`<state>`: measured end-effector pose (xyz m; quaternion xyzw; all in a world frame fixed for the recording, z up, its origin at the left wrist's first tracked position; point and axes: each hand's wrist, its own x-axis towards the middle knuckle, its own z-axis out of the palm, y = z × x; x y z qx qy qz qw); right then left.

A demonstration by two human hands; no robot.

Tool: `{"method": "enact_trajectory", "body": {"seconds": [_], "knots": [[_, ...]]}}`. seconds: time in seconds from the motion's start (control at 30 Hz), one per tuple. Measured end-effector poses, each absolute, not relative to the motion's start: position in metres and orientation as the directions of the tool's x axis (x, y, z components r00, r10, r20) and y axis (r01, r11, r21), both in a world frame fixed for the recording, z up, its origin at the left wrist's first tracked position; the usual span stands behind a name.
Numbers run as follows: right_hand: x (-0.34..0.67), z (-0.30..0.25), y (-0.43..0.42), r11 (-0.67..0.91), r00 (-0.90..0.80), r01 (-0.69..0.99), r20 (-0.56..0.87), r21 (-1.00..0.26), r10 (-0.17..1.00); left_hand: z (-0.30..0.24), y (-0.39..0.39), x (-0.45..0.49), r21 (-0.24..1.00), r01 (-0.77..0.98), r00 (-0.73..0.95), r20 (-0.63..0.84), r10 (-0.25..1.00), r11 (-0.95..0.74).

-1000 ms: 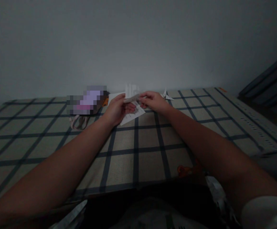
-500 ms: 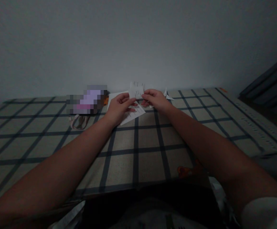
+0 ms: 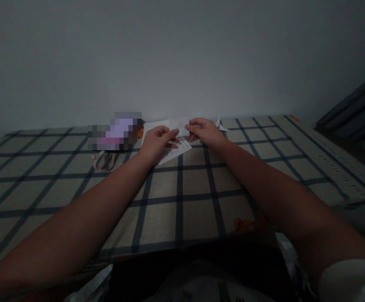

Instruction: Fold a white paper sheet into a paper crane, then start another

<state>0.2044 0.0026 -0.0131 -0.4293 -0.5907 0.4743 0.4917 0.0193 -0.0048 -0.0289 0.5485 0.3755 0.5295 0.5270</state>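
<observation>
Both my arms reach forward over a checked sheet [image 3: 176,201] toward the wall. My left hand [image 3: 155,142] and my right hand [image 3: 203,131] pinch opposite ends of a small printed slip of paper [image 3: 179,126], held just above a larger white sheet of paper [image 3: 173,152] that lies flat on the bed. Both hands have their fingers closed on the slip. A small folded white paper figure [image 3: 220,124] stands just right of my right hand.
A blurred purple-and-pink object [image 3: 115,132] sits left of my hands near the wall, with a pale looped strap [image 3: 105,159] in front of it. A small orange item [image 3: 247,224] lies close to my body. A dark striped thing [image 3: 355,113] rises at the right.
The slip was edge-on and blurred between my fingers, then stood upright, and is now lowered and stretched flatter between both hands. My arms have barely shifted.
</observation>
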Motion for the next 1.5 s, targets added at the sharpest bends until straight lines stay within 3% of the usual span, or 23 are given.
{"method": "enact_trajectory", "body": {"seconds": [0.37, 0.63, 0.93, 1.07, 1.23, 1.5], "knots": [[0.2078, -0.0148, 0.0019, 0.273, -0.205, 0.076, 0.253, -0.959, 0.946, -0.0296, -0.0043, 0.0177, 0.971, -0.082, 0.125, 0.233, 0.964, -0.224], [0.2082, -0.0097, -0.0029, 0.306, -0.23, 0.195, 0.26, -0.932, 0.938, -0.0325, -0.0019, 0.0171, 0.96, -0.039, 0.101, 0.28, 0.955, -0.278], [0.2051, -0.0109, -0.0031, 0.324, -0.188, 0.14, 0.296, -0.936, 0.937, -0.0292, -0.0068, 0.0168, 0.952, 0.009, 0.166, 0.301, 0.939, -0.306], [0.2054, -0.0097, -0.0046, 0.357, -0.209, 0.177, 0.32, -0.917, 0.924, -0.0311, -0.0055, 0.0166, 0.947, 0.013, 0.177, 0.315, 0.932, -0.322], [0.2047, -0.0093, -0.0053, 0.34, -0.245, 0.141, 0.3, -0.93, 0.922, -0.0326, 0.0002, 0.015, 0.922, -0.022, 0.067, 0.388, 0.919, -0.387], [0.2088, -0.0137, 0.0, 0.393, -0.28, 0.222, 0.328, -0.892, 0.902, -0.0296, -0.0034, 0.0183, 0.944, -0.082, 0.067, 0.325, 0.943, -0.319]]}}
